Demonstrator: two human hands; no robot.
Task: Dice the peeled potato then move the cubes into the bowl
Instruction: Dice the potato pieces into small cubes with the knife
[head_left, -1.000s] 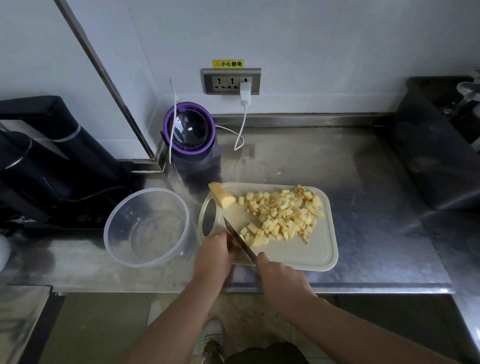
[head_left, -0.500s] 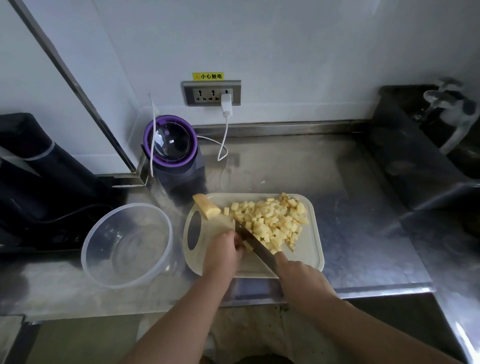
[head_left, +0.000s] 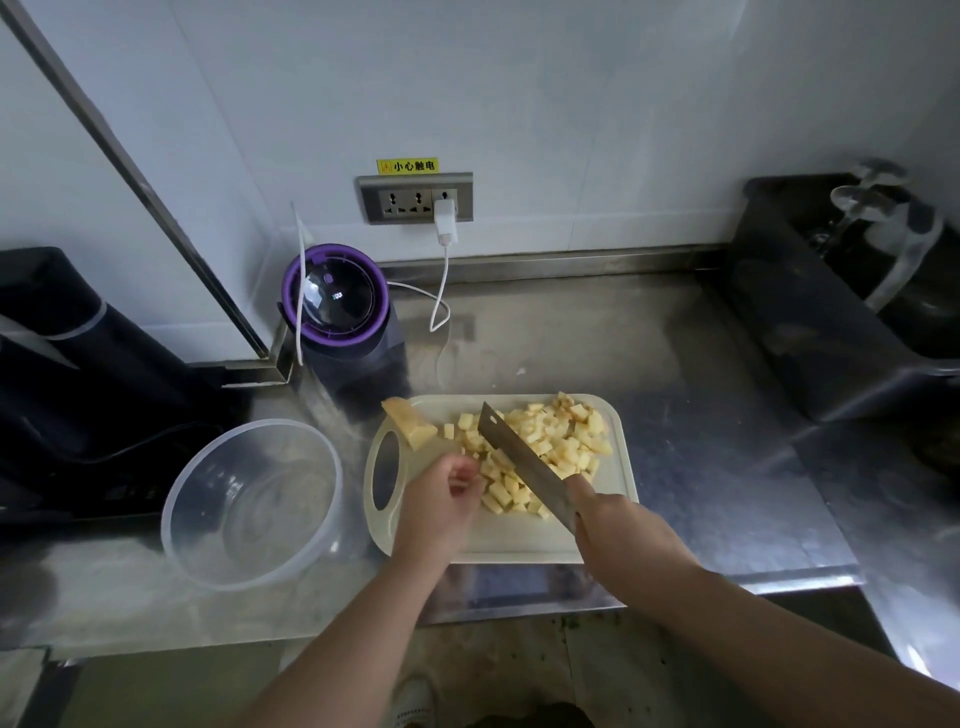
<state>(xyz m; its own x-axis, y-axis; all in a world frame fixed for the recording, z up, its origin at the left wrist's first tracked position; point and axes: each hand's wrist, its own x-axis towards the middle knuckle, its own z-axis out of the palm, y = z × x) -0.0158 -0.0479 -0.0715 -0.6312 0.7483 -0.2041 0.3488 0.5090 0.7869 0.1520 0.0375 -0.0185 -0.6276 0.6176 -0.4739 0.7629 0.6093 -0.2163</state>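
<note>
From my remote seat I see the cutting board (head_left: 519, 543) lying on the steel counter (head_left: 675, 415), its handle hole toward the left. The right hand (head_left: 618, 530) is wrapped tight around the handle of a knife (head_left: 524, 457), and the broad blade slants across the board with its tip pointing far-left, over the potato cubes (head_left: 558, 441). I cannot tell whether the edge touches them.

The cubes sit in a loose heap on the far and middle part of the board, none of them in the bowl (head_left: 260, 423). One uncut potato piece (head_left: 410, 423) rests at the board's far-left corner, partly over the rim.

The left hand (head_left: 441, 512) is over the board's near-left part, just beside the heap, with its fingers curled in. The view is blurred there, so I cannot tell if it pinches anything.

The clear bowl stands on the counter just left of the board. Behind the board stands a dark appliance with a purple lid (head_left: 337, 301), and a white charger (head_left: 445, 221) is plugged into the wall socket (head_left: 415, 197). A dark bin (head_left: 810, 322) sits at the right.
</note>
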